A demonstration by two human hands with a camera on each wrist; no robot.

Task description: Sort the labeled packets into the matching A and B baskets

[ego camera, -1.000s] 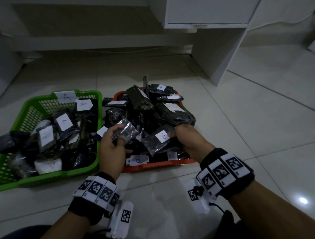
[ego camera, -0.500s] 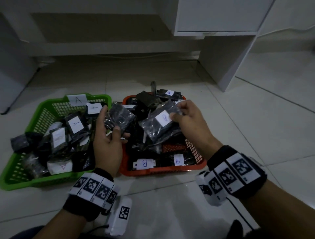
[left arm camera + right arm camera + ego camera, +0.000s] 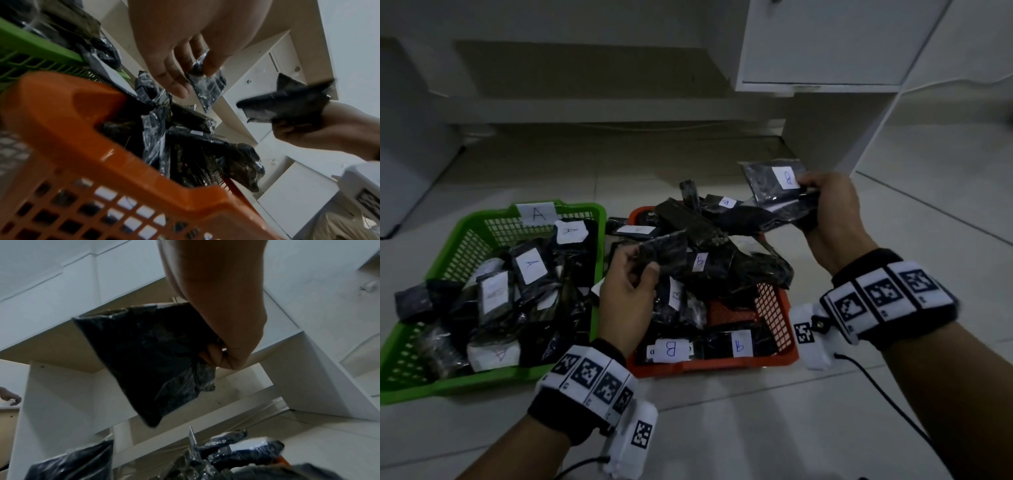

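A green basket (image 3: 465, 233) tagged A sits on the floor at the left, full of dark packets with A labels. Beside it an orange basket (image 3: 774, 308) tagged B holds a heap of dark packets. My right hand (image 3: 825, 202) grips a dark packet with a B label (image 3: 774, 185), raised above the orange basket's far right corner; the same packet (image 3: 148, 363) hangs from my fingers in the right wrist view. My left hand (image 3: 630, 270) pinches a smaller dark packet (image 3: 664, 250) over the gap between the baskets; its label is not visible. That packet (image 3: 207, 87) shows in the left wrist view.
A white cabinet (image 3: 825, 44) stands behind the baskets, its side panel reaching the floor at the right. A low white shelf (image 3: 585, 109) runs along the back. The pale tiled floor (image 3: 722, 428) lies in front. A cable (image 3: 887, 401) trails from my right wrist.
My right hand has lifted the B packet up and to the right, away from the heap. My left hand has kept hold of its smaller packet beside the green basket.
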